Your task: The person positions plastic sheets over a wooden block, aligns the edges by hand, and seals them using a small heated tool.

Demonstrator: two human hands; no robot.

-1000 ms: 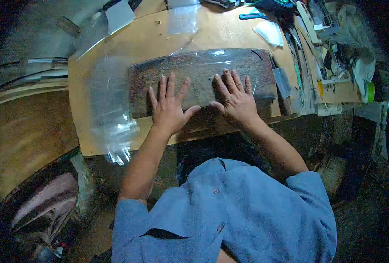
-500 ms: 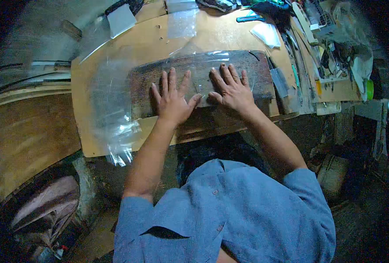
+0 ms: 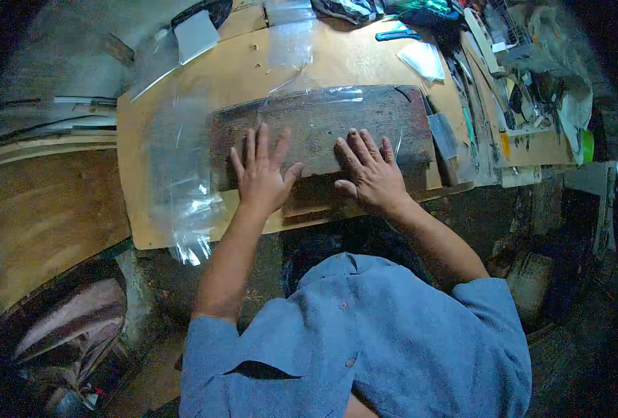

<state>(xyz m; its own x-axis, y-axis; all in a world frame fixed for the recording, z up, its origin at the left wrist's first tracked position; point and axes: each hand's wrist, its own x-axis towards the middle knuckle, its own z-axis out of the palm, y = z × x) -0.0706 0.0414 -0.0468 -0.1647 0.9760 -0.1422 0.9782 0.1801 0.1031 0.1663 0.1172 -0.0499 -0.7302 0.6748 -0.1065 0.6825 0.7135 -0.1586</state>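
Observation:
A dark, worn wooden board (image 3: pixel 309 122) lies on the light plywood tabletop. Clear plastic sheeting (image 3: pixel 176 150) spreads over the left of the tabletop and seems to run across the board, where it catches glints of light. My left hand (image 3: pixel 263 174) rests flat near the board's front edge, its fingers spread and pointing away from me. To its right, my right hand (image 3: pixel 375 171) is also laid flat with fingers apart, close to the same edge. Neither hand grips anything. Whether my palms touch the film or the bare wood is hard to make out.
A blue utility knife (image 3: pixel 396 34) and a white sheet (image 3: pixel 424 61) lie at the back right. Tools and plastic bags crowd the right side, with a green round item (image 3: pixel 587 146) at the edge. A brown panel (image 3: pixel 51 223) stands at the left.
Both hands have slid a little toward me over the board, and my left hand has also shifted slightly left. More of the board's far part shows beyond my fingertips.

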